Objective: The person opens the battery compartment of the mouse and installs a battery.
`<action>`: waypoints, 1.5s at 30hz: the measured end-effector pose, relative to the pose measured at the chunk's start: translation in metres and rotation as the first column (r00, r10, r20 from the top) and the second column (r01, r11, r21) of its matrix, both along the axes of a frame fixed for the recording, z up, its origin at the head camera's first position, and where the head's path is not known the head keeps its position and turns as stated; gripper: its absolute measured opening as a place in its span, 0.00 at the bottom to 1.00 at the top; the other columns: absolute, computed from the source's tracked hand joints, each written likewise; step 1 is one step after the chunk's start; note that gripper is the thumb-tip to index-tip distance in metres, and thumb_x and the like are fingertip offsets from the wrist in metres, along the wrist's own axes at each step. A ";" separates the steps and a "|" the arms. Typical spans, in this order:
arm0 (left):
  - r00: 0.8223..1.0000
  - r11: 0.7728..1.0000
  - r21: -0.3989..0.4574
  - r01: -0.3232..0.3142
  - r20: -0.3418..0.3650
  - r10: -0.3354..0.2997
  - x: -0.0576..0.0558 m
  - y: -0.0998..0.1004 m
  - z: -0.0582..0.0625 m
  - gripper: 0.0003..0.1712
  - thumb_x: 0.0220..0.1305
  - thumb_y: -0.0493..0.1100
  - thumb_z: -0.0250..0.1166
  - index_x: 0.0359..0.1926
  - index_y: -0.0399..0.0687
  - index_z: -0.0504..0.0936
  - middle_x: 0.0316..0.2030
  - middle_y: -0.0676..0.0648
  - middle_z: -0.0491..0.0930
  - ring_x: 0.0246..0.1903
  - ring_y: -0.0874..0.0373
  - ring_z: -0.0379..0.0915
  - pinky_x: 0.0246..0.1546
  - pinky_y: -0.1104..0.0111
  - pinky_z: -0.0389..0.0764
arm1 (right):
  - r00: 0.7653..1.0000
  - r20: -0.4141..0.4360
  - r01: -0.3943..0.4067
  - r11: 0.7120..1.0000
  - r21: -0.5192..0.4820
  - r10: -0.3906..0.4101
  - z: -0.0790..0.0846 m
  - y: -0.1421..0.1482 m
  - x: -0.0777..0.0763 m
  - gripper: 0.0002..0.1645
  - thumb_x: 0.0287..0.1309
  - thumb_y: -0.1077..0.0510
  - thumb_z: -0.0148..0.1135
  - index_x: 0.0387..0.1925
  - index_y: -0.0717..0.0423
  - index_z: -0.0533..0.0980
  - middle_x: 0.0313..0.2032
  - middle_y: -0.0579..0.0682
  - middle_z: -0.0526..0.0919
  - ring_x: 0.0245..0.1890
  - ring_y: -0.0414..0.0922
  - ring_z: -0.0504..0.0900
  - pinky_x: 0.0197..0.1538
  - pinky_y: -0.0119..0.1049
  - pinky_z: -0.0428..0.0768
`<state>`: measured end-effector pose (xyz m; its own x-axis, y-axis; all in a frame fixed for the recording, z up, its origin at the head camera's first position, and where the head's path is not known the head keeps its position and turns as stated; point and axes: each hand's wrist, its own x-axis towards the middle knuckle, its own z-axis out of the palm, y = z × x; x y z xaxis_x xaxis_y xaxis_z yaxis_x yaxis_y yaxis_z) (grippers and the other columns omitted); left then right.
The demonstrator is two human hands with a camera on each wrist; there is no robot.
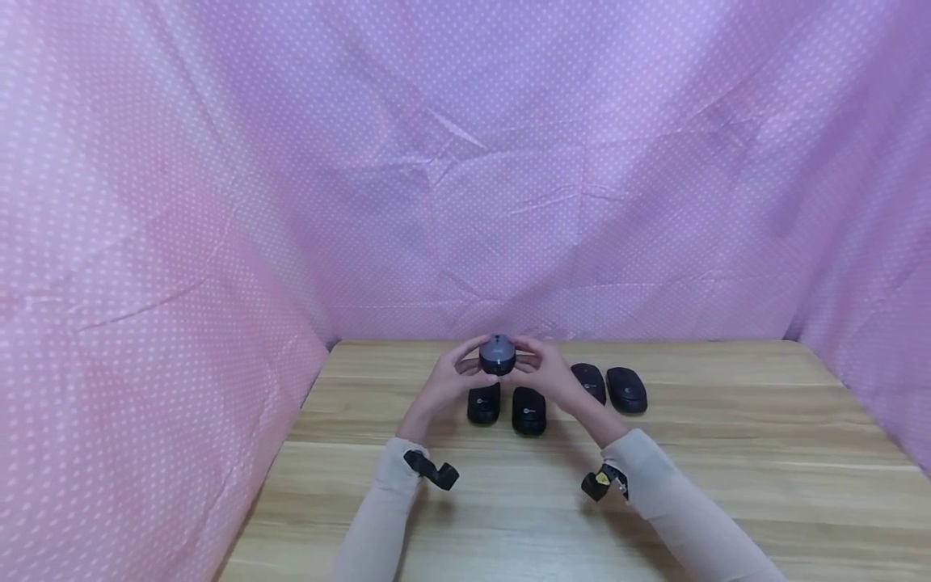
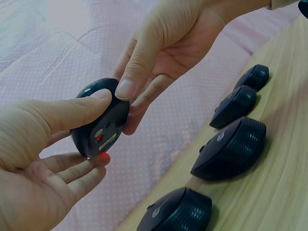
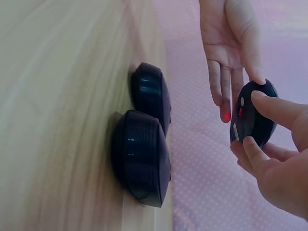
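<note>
Both hands hold one computer mouse (image 1: 498,356) up off the table, near its far edge. My left hand (image 1: 449,380) pinches it from the left, thumb on the underside. From the other side my right hand (image 1: 547,373) grips it, its thumb (image 2: 126,89) also on the underside. The dark underside (image 3: 250,120) shows in both wrist views, with a red sensor light glowing and casting red on a left fingertip. Below the hands, two black mice (image 1: 483,404) (image 1: 528,411) lie on the table.
Two more dark mice, one partly behind the right forearm (image 1: 589,381) and one beside it (image 1: 627,390), lie to the right on the wooden table (image 1: 727,453). Pink dotted cloth (image 1: 465,202) hangs behind and at the sides. Each wrist wears a black strapped camera (image 1: 432,469).
</note>
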<state>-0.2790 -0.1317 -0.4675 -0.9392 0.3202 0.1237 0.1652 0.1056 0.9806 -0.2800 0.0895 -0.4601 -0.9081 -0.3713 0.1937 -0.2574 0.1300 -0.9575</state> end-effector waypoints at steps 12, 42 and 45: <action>0.999 0.997 -0.071 -0.028 -0.041 0.025 0.002 -0.022 -0.007 0.42 0.56 0.36 0.76 0.71 0.58 0.72 0.74 0.46 0.67 0.73 0.41 0.63 0.75 0.43 0.60 | 0.979 -0.196 0.090 0.974 0.206 -0.049 -0.009 -0.023 0.000 0.43 0.52 0.65 0.77 0.68 0.64 0.69 0.66 0.66 0.75 0.59 0.63 0.81 0.61 0.59 0.81; 0.999 0.981 -0.190 -0.046 -0.037 0.040 0.004 -0.083 -0.033 0.45 0.51 0.36 0.80 0.70 0.58 0.74 0.75 0.48 0.67 0.78 0.45 0.52 0.77 0.37 0.48 | 0.963 -0.271 0.107 0.894 0.434 0.016 -0.028 -0.078 0.003 0.45 0.53 0.56 0.79 0.70 0.62 0.69 0.67 0.61 0.76 0.68 0.57 0.75 0.71 0.53 0.73; 0.998 0.977 -0.210 -0.045 -0.050 0.035 0.003 -0.087 -0.034 0.46 0.50 0.38 0.81 0.71 0.58 0.73 0.75 0.47 0.66 0.78 0.44 0.52 0.76 0.37 0.48 | 0.962 -0.270 0.104 0.887 0.449 0.024 -0.028 -0.081 0.004 0.45 0.54 0.56 0.78 0.71 0.62 0.68 0.68 0.62 0.75 0.68 0.59 0.74 0.71 0.55 0.73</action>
